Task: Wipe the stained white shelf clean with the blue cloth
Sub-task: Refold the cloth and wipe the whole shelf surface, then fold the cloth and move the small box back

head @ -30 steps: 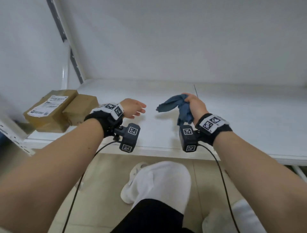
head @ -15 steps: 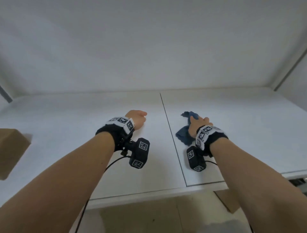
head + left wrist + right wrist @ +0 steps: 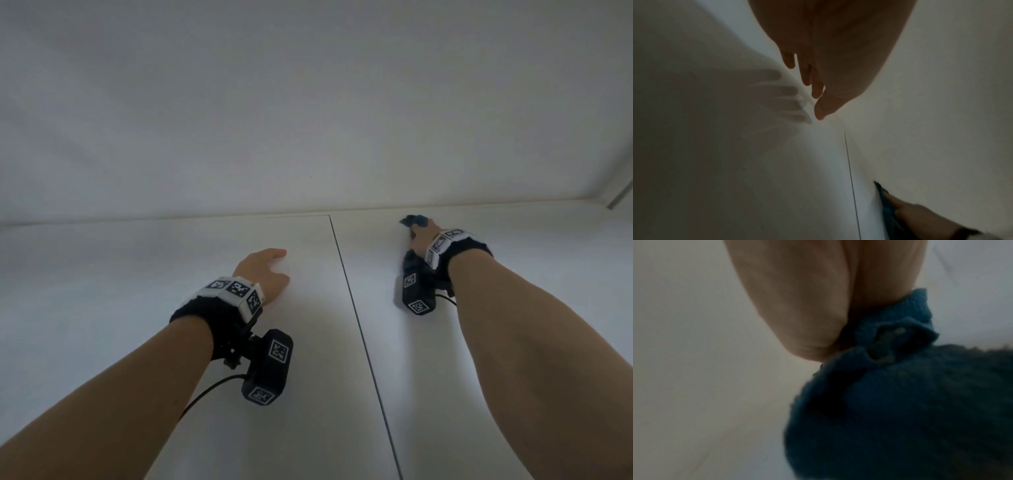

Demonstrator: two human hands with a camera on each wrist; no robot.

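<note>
Since half a second ago the right hand (image 3: 422, 236) pushed the blue cloth (image 3: 900, 402), seemingly bunched under its fingers, to upper right; wiping has begun; left hand (image 3: 265, 275) fingers relaxed, straight.

Blue cloth (image 3: 900, 402), seemingly plain white shelf (image 3: 171, 267)

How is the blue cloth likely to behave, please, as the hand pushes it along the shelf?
The blue cloth looks soft and floppy: it bunches into folds under the right hand. Its knitted weave probably drags rather than slips on the shelf, so it will likely crumple further.
</note>
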